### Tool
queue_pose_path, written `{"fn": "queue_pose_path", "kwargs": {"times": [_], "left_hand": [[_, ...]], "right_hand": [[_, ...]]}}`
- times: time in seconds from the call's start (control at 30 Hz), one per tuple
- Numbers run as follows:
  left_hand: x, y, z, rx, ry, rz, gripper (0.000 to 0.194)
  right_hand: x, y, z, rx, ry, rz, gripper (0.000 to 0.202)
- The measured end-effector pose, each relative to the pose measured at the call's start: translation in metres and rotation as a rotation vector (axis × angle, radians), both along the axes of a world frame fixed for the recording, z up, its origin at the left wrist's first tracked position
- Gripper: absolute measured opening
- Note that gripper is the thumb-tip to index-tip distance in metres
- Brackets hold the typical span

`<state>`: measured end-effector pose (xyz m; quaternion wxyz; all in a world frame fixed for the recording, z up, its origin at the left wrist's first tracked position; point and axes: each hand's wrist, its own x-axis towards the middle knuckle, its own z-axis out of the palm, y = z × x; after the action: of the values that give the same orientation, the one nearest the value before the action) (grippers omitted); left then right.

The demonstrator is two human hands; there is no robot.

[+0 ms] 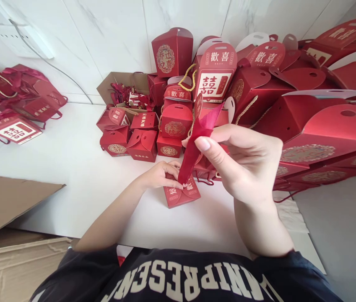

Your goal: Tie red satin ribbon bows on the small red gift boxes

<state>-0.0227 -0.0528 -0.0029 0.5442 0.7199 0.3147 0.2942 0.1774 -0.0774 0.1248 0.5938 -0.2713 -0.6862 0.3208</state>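
A small red box (pixel 182 197) with gold lettering sits on the white table in front of my body. My left hand (pixel 164 175) rests at its top, fingers closed around the lower end of a dark red ribbon (pixel 190 158) where it meets the box. Raised above and to the right, my right hand (pixel 243 161) pinches the ribbon's upper part between thumb and forefinger. The ribbon runs slanted between both hands, its loose end sticking up past my right fingertips. Some of my right fingers are hidden behind the ribbon.
Red gift boxes (pixel 173 119) stand stacked behind my hands, with larger ones (pixel 319 130) piled at the right. An open carton (pixel 105 86) holds ribbons at the back. Ribboned boxes (pixel 19 130) lie at the left, above a cardboard flap (pixel 11 201) on the white table (pixel 80 167).
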Motion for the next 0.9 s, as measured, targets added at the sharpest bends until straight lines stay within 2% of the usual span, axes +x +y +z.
{"fn": "queue_pose_path", "kwargs": {"times": [0.3,0.57,0.73,0.9], "left_hand": [[-0.002,0.002,0.001,-0.022,-0.028,-0.023,0.013],[0.000,-0.005,0.015,0.088,0.013,-0.027,0.016],[-0.001,-0.002,0.005,0.060,-0.060,0.033,0.012],[0.006,-0.006,0.004,0.077,0.038,0.004,0.015]], "right_hand": [[-0.002,-0.003,0.007,0.027,0.019,-0.107,0.017],[-0.001,-0.009,0.012,0.030,0.031,-0.126,0.018],[-0.002,-0.009,0.014,0.058,0.007,-0.114,0.016],[-0.004,-0.006,0.007,0.032,-0.037,-0.044,0.017]]}}
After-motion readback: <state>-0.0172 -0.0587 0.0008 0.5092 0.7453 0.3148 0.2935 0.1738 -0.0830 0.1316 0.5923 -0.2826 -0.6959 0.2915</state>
